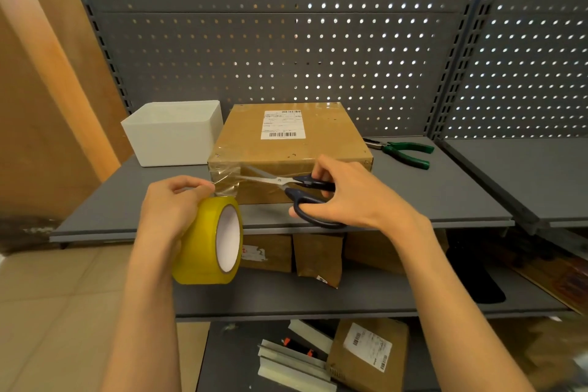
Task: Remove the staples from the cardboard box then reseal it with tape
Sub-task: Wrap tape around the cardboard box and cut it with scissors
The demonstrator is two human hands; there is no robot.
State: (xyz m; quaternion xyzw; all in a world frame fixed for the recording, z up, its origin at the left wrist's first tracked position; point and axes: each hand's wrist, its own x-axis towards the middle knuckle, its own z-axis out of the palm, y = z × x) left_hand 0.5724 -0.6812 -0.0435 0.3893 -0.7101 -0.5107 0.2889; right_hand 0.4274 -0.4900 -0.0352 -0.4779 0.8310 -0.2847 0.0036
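Head view: white bin [173, 134] and pliers [405, 151] flank the box [286, 137].

grey shelf [445, 200] | on it: cardboard box [286, 149], white bin [175, 137], green-handled pliers [404, 153]

My left hand [173, 207] grips the tape roll [208, 240]; my right hand [345, 192] holds scissors [286, 186] open on the clear strip against the cardboard box [289, 143].

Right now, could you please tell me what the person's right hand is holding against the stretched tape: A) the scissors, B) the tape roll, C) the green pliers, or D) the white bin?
A: the right hand grips the scissors, blades open at the clear tape strip running from the box.
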